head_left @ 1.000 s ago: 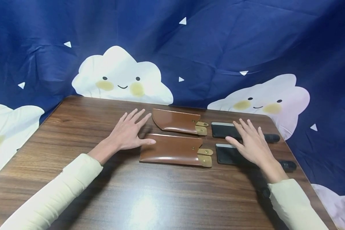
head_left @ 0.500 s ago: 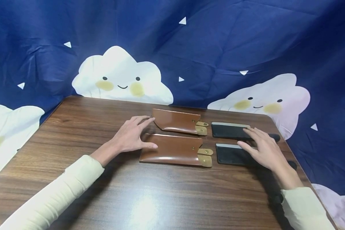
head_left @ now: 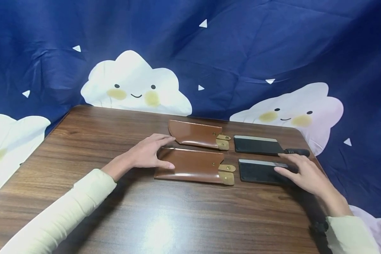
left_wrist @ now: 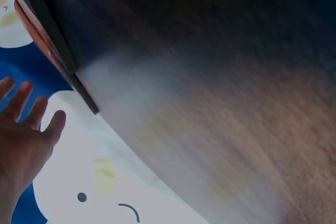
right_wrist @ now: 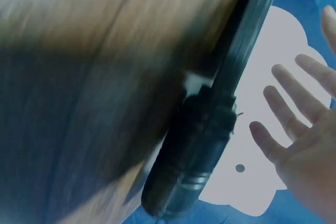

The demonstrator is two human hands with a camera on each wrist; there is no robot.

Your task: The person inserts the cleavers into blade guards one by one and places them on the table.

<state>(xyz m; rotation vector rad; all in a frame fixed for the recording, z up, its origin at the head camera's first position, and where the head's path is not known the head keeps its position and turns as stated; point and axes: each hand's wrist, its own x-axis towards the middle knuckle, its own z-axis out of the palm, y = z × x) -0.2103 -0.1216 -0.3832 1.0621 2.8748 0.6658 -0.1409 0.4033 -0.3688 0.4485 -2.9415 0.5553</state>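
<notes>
Two brown leather knife sheaths lie in the middle of the table, the far sheath [head_left: 193, 133] with a rounded end and the near sheath [head_left: 190, 165] squared. My left hand [head_left: 146, 152] hovers at their left ends, fingers loosely bent and thumb overlapping the near sheath. To their right lie two black-bladed cleavers, the far cleaver [head_left: 257, 145] and the near cleaver [head_left: 261, 172]. My right hand [head_left: 311, 174] is over the near cleaver's handle end, hiding most of that handle. In the right wrist view a ribbed black handle [right_wrist: 189, 156] stands apart from the spread fingers [right_wrist: 283, 114].
The brown wooden table [head_left: 114, 211] ends at a blue curtain [head_left: 216, 53] printed with white clouds. Each sheath has tan snap straps [head_left: 227, 168] at its right end. The table's right edge runs close beside the cleaver handles.
My right hand has slid right and toward me, from over the blades to the near cleaver's handle end. My left hand has lowered, its fingers drawing in from a wide spread.
</notes>
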